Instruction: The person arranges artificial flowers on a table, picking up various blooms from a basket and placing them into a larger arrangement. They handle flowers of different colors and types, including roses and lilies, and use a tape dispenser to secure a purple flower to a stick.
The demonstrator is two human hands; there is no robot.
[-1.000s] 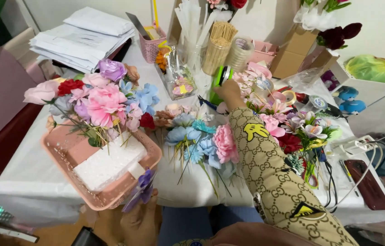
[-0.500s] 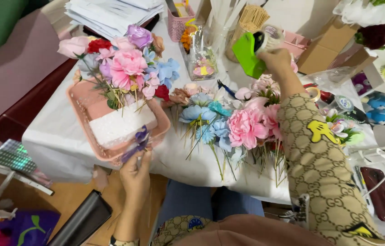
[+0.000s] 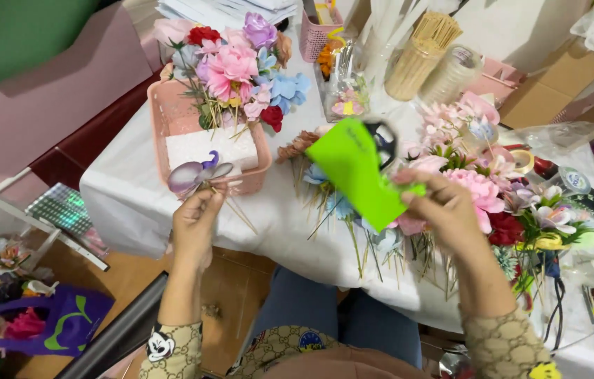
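The surface (image 3: 135, 203) is covered with a white cloth that hangs over its near edge. On its left part stands a pink basket (image 3: 163, 116) holding a white foam block (image 3: 209, 147) stuck with paper flowers, and behind it lies a stack of white papers (image 3: 234, 8). Loose paper flowers on thin sticks (image 3: 451, 175) lie spread over the middle and right, with a jar of wooden sticks (image 3: 416, 63), a small pink basket (image 3: 318, 35) and a roll of tape (image 3: 522, 161) among them.
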